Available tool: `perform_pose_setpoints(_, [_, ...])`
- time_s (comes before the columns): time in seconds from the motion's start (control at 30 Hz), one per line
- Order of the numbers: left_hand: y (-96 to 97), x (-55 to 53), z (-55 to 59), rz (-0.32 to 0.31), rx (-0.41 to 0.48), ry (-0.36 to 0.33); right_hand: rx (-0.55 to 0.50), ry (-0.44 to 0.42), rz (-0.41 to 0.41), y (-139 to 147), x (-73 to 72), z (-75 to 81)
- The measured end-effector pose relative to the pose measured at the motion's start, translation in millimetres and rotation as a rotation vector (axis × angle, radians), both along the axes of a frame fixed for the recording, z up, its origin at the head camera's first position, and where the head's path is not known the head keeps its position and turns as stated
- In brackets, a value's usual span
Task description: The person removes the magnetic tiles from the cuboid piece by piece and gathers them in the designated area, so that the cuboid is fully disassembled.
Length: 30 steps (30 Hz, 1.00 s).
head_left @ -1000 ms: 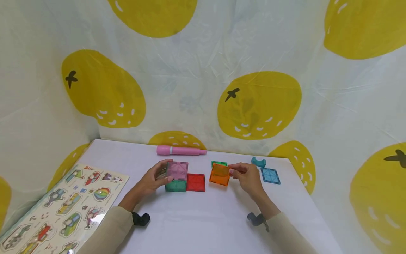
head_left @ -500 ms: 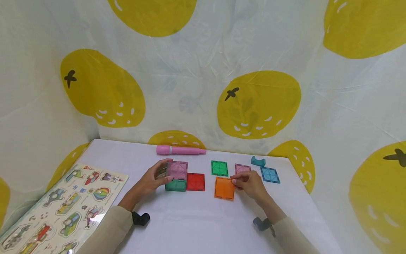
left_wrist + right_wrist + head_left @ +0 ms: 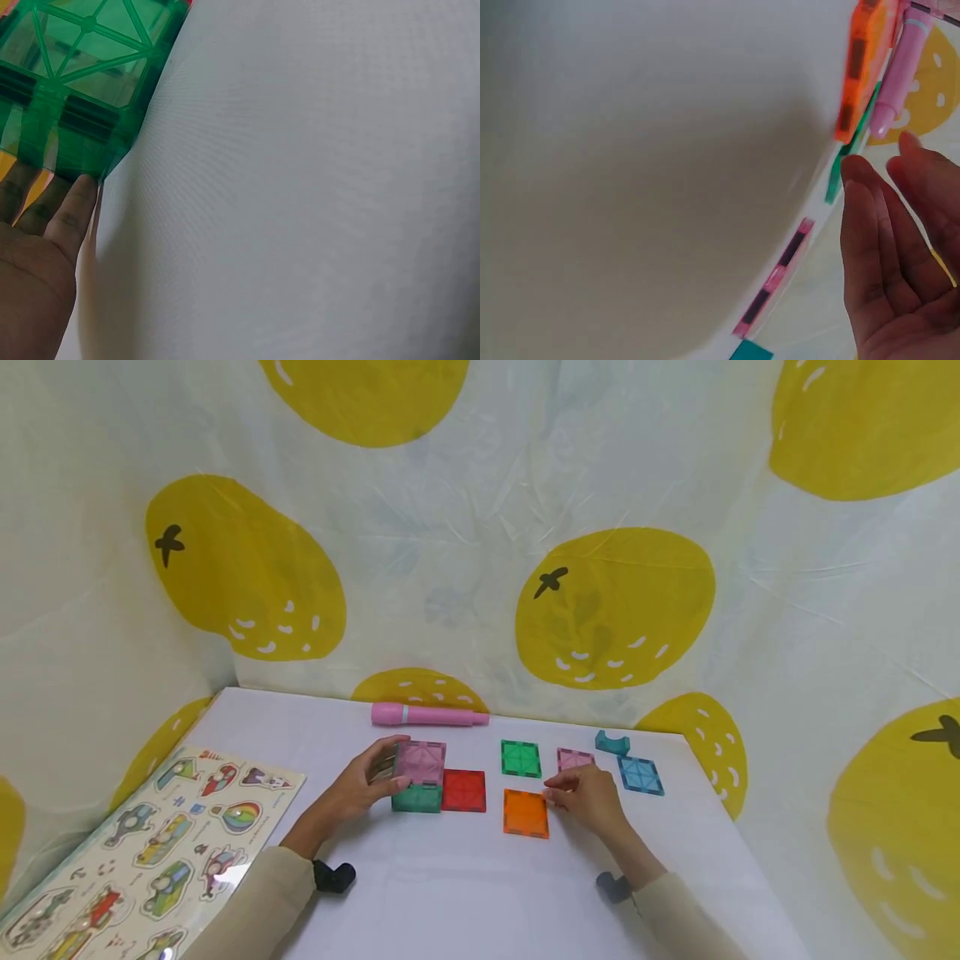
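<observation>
My left hand grips the left side of a small box of see-through magnetic tiles, thumb at its front and fingers behind. Its top is pink and its front green; the green tile fills the corner of the left wrist view. A red magnetic tile lies against the box's right side. To the right, an orange magnetic tile lies flat on the table. My right hand is beside its right edge, and the right wrist view shows the loosely bent fingers holding nothing.
Behind the orange tile lie a green tile and a pink tile, partly hidden by my right hand. Farther right are a blue tile and a teal curved piece. A pink microphone-shaped toy lies at the back, a picture puzzle board at left.
My right hand has brought the orange tile from over the green tile toward me, laid it on the table and let go. My left hand stays on the box.
</observation>
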<state>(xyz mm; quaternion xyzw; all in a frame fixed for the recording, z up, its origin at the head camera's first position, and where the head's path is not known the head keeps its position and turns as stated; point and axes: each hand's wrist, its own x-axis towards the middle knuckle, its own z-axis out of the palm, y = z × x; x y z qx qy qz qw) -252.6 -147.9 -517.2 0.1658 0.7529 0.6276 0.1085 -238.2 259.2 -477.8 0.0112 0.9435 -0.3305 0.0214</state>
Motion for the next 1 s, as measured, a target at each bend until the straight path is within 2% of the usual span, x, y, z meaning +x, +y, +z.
perform_pose_setpoints(0.17, [-1.4, 1.1, 2.1, 0.005, 0.0, 0.001, -0.004, 0.057, 0.067, -18.4, 1.6, 8.7])
perform_pose_setpoints(0.33, [-0.5, 1.6, 3.4, 0.01, 0.004, -0.004, -0.08, 0.036, 0.141, -41.0, 2.2, 11.4])
perform_pose_setpoints(0.47, [0.2, 1.5, 2.9, 0.012, 0.012, -0.006, -0.08, 0.011, 0.23, -56.4, -0.8, 6.2])
perform_pose_setpoints(0.63, [0.9, 1.6, 2.0, 0.007, 0.015, -0.017, -0.049, -0.008, 0.338, -72.1, -7.2, -0.7])
perform_pose_setpoints(0.8, [1.1, 1.5, 1.7, 0.008, 0.016, -0.029, 0.006, -0.029, 0.397, -86.6, -13.3, -2.9])
perform_pose_setpoints(1.0, [1.7, 0.9, 1.6, 0.02, 0.001, -0.043, 0.16, 0.035, 0.474, -98.6, -20.4, -4.3])
